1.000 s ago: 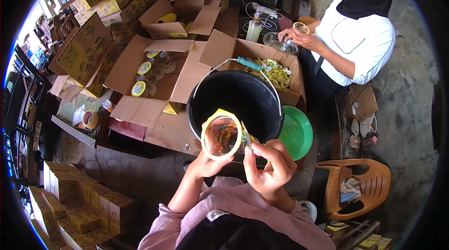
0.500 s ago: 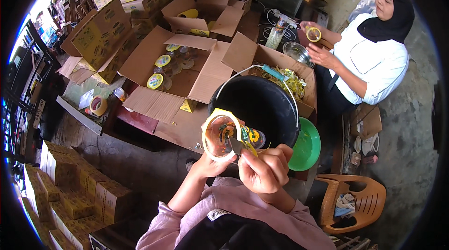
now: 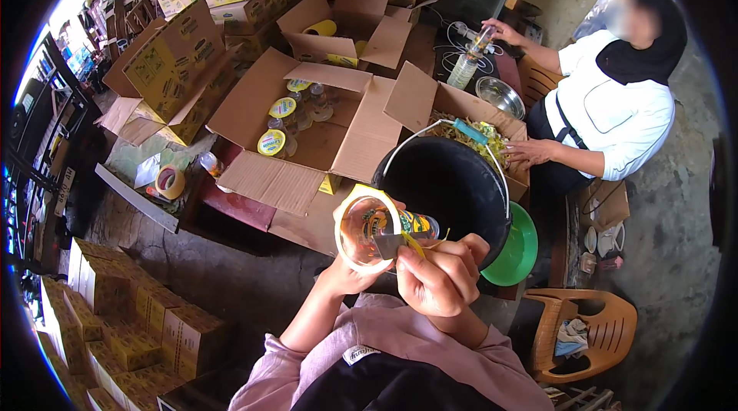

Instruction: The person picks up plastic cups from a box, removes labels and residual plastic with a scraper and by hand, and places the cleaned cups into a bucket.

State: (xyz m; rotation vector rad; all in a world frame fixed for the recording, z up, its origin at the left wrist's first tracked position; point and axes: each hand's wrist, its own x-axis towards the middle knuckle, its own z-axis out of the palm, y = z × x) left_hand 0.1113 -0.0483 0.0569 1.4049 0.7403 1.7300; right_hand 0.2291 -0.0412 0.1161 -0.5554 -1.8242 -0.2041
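My left hand (image 3: pixel 346 276) is wrapped round a clear plastic cup (image 3: pixel 360 228) with a colourful print, its round mouth tilted up at me. Some yellow film clings to the far side of the rim. My right hand (image 3: pixel 440 280) pinches a small flat grey blade (image 3: pixel 389 247), held against the near right of the rim. From those same fingers a thin yellow strip (image 3: pixel 417 245) sticks out. Just beyond both hands stands a black bucket (image 3: pixel 453 203) with a wire handle and a blue-green grip; its inside is dark.
An open carton (image 3: pixel 265 115) holds several lidded cups. Yellow scraps (image 3: pixel 492 138) fill another carton, where a co-worker's hand (image 3: pixel 532 153) rests. A green basin (image 3: pixel 516 246) sits beside the bucket, an orange chair (image 3: pixel 550 334) at right, stacked cartons (image 3: pixel 184 334) at lower left.
The strip has come away from the rim's right side, and the blade sits slightly lower. The co-worker's hands have parted, one reaching to the cup stack, the other down to the scraps.
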